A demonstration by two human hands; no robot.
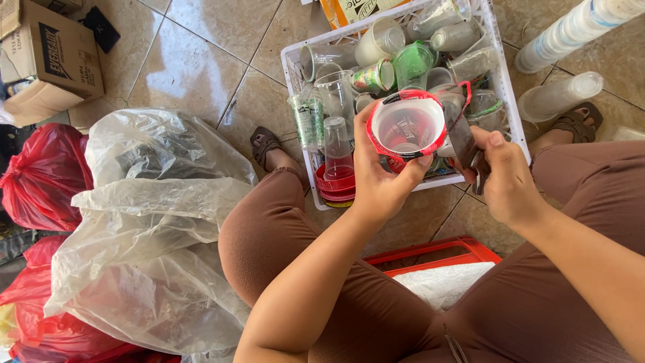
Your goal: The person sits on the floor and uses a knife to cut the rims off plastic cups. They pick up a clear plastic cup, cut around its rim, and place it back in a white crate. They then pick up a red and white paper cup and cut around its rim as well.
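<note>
**Q:** Two hands are in the head view; what does each one hold?

**A:** The left hand [379, 176] is wrapped round a clear plastic cup [406, 128] with a red rim and label, mouth towards the camera, over the near edge of a white crate [293, 75]. The right hand [507, 178] is closed on a small dark blade [463, 142], its tip at the cup's rim, where a red strip hangs partly loose.

**Q:** How far along does the work look?

**A:** Judging by the crate, many cups still wait: it is full of mixed clear ones, several with labels on. Two stacks of bare clear cups [571, 30] lie on the tiled floor beyond the right knee, likely finished. A large clear bag [144, 228] sits beside the left knee; its contents I cannot tell
</note>
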